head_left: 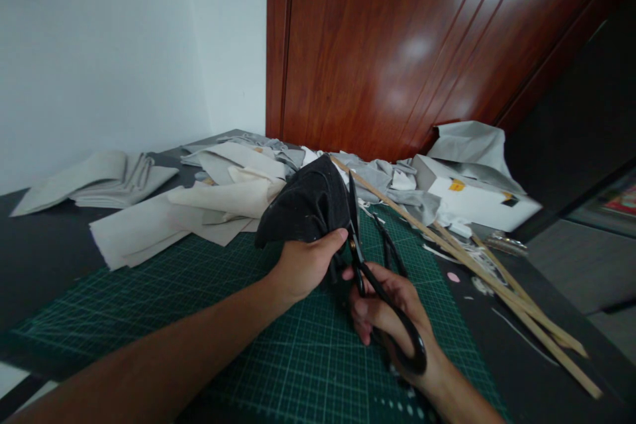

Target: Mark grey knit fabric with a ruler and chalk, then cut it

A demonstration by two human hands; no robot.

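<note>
A piece of black fabric [309, 202] is bunched up above the cutting mat, gripped by my left hand [309, 265] with the thumb pressed on its lower right edge. My right hand [392, 311] has its fingers through the handles of large black-handled scissors [372, 278]. The blades point away from me and lie along the fabric's right edge, near my left thumb. Whether the blades are biting into the cloth I cannot tell. Behind the scissors, dark narrow strips [390, 245] rest on the green mat [278, 358].
Pale fabric pieces [144, 225] and a folded grey stack [116, 179] lie left. Wooden strips [507, 291] run along the right side. Behind them stand a white box [462, 195] and grey scraps [368, 169]. A brown wooden door [377, 46] borders the table's back.
</note>
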